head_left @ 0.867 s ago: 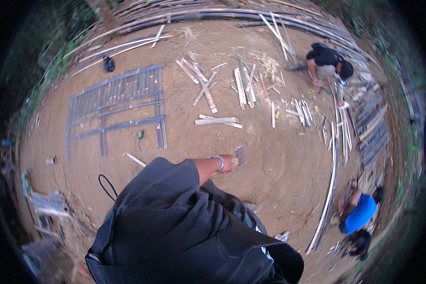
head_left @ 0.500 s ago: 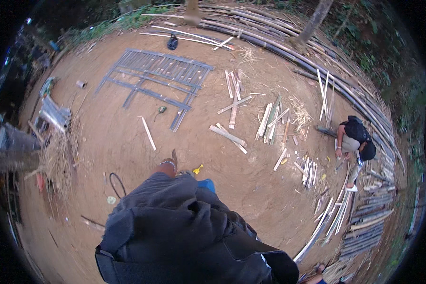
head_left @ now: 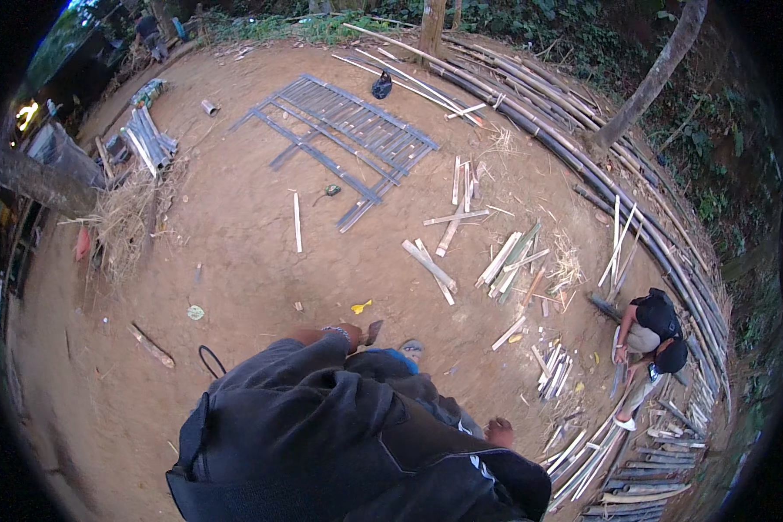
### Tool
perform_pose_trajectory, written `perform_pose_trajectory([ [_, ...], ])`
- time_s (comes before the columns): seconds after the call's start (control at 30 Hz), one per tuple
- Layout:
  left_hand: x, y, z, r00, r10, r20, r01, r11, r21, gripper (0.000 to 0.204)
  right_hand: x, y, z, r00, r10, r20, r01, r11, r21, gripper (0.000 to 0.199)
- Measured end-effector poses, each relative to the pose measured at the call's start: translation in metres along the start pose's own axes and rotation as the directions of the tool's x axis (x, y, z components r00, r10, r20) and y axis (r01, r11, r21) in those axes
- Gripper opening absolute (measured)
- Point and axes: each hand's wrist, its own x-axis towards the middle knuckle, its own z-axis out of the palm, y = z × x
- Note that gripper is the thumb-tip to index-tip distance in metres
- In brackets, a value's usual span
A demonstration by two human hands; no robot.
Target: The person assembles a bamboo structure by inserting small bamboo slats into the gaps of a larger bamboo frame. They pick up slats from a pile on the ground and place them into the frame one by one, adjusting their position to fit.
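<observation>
My left hand (head_left: 354, 336), with a beaded band at its wrist, sticks out past the dark grey sleeve (head_left: 274, 361). Its fingers are closed on a dark, flat, blade-like piece (head_left: 374, 333), whose kind is not clear. Below it show a blue piece (head_left: 396, 357) and a grey sandal tip (head_left: 411, 347), close to the ground. My right hand (head_left: 498, 432) shows only in part beyond the dark clothing, apart from the bamboo; its finger posture is too small to read. A yellow leaf (head_left: 362, 307) lies on the dirt just ahead of my left hand.
A bamboo slat frame (head_left: 357, 130) lies ahead. Split bamboo pieces (head_left: 509, 261) are scattered to its right. Long poles (head_left: 539, 122) line the far right edge beside tree trunks (head_left: 652, 78). A person (head_left: 652, 331) crouches at right. A straw heap (head_left: 135, 217) is at left.
My view has turned and shifted, so the slat frame now sits farther right and higher. My right hand has come into sight. The crouching person stays in place.
</observation>
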Motion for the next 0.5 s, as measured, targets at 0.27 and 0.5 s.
perform_pose_trajectory([
  [0.27, 0.056, 0.041, -0.033, 0.921, -0.39, -0.015, 0.355, 0.855, -0.379, 0.035, -0.005, -0.131, -0.046, 0.992, -0.123, -0.013, 0.123, 0.992, 0.002, 0.035],
  [0.5, 0.063, 0.105, -0.118, 0.974, -0.226, 0.024, 0.223, 0.931, -0.288, 0.038, 0.016, -0.078, -0.093, 1.0, -0.019, -0.015, 0.017, 0.992, -0.128, 0.035],
])
